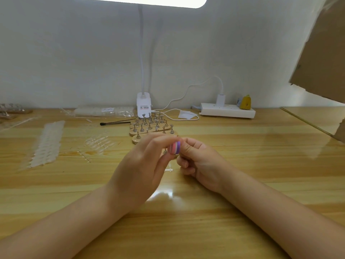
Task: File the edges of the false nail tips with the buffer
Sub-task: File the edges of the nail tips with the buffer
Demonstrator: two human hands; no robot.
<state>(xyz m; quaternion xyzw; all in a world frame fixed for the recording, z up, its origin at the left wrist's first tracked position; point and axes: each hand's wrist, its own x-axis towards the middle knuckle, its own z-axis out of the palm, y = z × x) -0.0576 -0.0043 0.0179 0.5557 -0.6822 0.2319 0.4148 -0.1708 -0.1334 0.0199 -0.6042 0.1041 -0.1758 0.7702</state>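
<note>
Meeting above the table, right hand (pixel 197 159) pinches buffer (pixel 175 147)

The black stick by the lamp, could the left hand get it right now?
Probably not straight away: the left hand is busy at the buffer. The black stick lies in the open, with nothing covering it.

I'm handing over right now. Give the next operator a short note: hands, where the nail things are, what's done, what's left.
Right hand grips the striped buffer, curled round it. Left hand has its fingertips at the buffer, apparently pinching a nail tip; the tip itself is hidden. Both hover above the wooden table. Rows of clear nail tips lie at left, the pin stands behind the hands. How many tips are filed cannot be told; the rows look untouched.
</note>
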